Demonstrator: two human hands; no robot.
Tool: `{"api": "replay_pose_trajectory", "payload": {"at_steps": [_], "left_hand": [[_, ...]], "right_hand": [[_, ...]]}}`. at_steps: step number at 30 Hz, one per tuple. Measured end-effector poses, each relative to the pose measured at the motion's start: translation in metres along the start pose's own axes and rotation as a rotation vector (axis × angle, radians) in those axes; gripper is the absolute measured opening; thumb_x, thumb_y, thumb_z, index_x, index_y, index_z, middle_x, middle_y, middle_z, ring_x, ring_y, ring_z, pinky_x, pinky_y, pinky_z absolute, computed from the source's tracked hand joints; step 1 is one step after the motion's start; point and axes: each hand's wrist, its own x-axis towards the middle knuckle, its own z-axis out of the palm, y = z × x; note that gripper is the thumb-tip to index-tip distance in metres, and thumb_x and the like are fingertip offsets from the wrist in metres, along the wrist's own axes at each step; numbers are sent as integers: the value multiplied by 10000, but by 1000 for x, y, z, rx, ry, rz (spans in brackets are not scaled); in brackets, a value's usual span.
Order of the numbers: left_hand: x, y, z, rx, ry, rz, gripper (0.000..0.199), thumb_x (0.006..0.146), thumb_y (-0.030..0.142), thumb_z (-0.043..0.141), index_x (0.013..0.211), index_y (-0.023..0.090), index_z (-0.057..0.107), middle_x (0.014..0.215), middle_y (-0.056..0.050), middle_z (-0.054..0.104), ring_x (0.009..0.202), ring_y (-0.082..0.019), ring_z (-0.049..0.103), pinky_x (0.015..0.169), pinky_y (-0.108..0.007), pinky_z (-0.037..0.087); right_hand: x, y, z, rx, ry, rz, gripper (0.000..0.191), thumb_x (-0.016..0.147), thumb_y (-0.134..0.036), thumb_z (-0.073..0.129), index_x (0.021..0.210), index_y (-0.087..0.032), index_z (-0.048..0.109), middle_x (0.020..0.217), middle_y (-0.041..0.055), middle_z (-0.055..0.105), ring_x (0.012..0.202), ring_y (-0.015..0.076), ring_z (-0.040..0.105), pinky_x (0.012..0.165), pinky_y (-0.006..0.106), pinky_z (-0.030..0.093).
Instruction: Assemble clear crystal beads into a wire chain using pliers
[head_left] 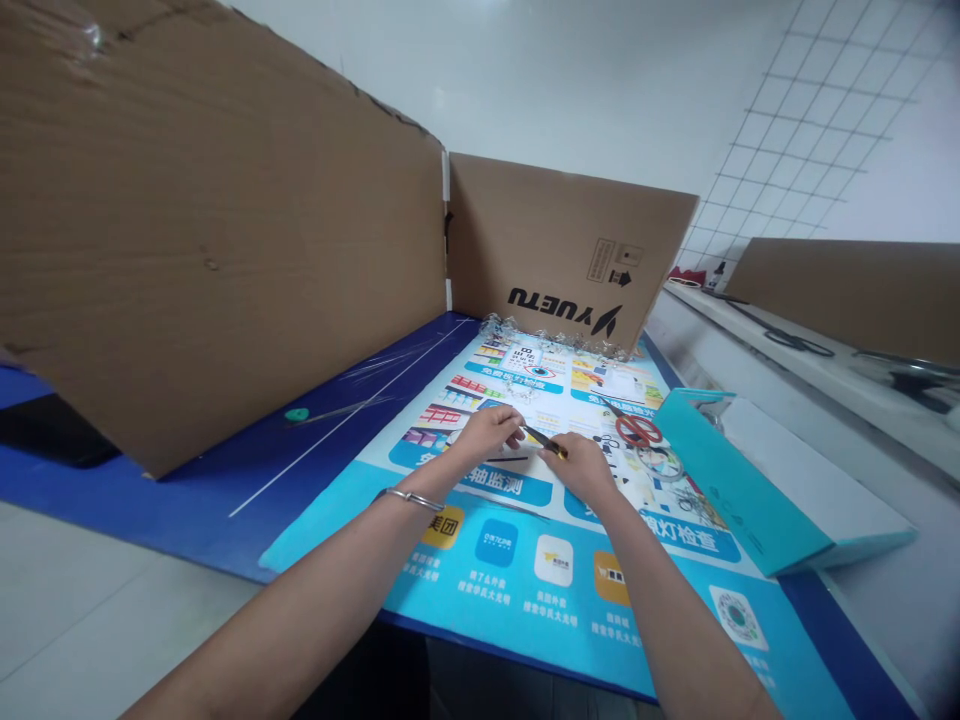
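A yellow-and-black utility knife (546,442) is held just above a printed blue-and-white poster (525,640), near its middle. The handle is gripped by the right hand (581,470), fingers curled closed around it. The left hand (486,432) is nearly closed, with its fingertips (517,432) pinched on the knife's far end. A metal bangle (409,498) is worn on the left wrist. Red-handled scissors (637,430) are lying on the poster, right of the hands. Crumpled clear plastic scraps (551,335) are bunched along the far edge. A teal-and-white folder (757,480) is resting at the right edge. Cardboard panels (187,220) are standing behind, one printed "YUETU" (555,310).
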Motion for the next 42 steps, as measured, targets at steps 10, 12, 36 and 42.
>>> {"api": "replay_pose_trajectory", "payload": {"at_steps": [10,12,36,42], "left_hand": [[0,1,0,-48,9,6,264,787,363,465,866,152,604,775,-50,654,591,-114,605,439,-160,418],[0,1,-1,-53,12,2,261,785,357,470,861,147,606,767,-51,655,579,-110,605,439,-159,416],[-2,6,-3,-119,50,-85,217,764,332,491,799,136,576,731,-59,671,515,-101,605,394,-146,372],[-1,5,-2,-132,47,-99,208,756,326,496,795,141,581,716,-53,671,510,-102,602,401,-151,378]], "right_hand": [[2,2,5,-4,-29,36,377,819,-526,397,854,-219,612,835,28,610,772,141,532,641,213,312],[2,2,4,-15,-29,45,377,822,-524,390,857,-219,610,845,29,609,785,142,530,651,216,313],[-3,-3,-2,-198,-43,35,306,827,-466,421,934,-239,597,927,33,596,885,164,521,663,239,337],[-3,-3,-5,-240,-34,18,256,822,-433,452,910,-237,591,911,29,596,872,166,517,670,244,336]]}}
